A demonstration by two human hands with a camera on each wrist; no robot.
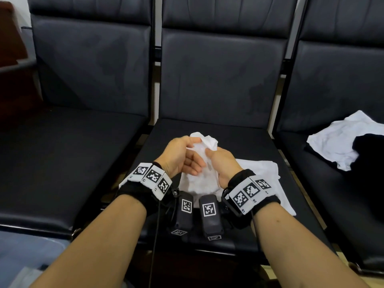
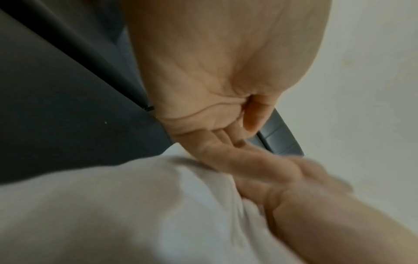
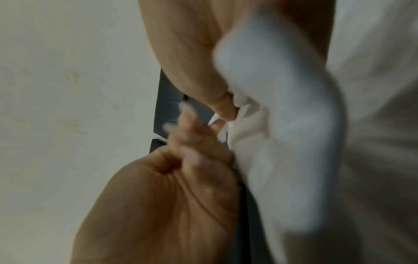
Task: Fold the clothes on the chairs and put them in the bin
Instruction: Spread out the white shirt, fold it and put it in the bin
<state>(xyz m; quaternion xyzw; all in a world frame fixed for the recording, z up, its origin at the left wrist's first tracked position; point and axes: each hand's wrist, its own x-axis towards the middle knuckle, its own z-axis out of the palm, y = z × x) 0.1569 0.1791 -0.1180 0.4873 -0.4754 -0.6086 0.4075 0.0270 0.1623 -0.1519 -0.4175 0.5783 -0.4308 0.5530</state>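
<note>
A white garment is bunched up between both hands above the middle chair's black seat; its lower part lies spread on the seat. My left hand curls its fingers over the top of the bunch. My right hand grips the cloth from the right side. In the left wrist view my left hand meets the white garment. In the blurred right wrist view my right hand pinches the white garment, with the left hand below it.
Three black padded chairs stand side by side. On the right chair's seat lie a crumpled white garment and a black garment. The left chair's seat holds nothing. A pale wall shows behind in the wrist views.
</note>
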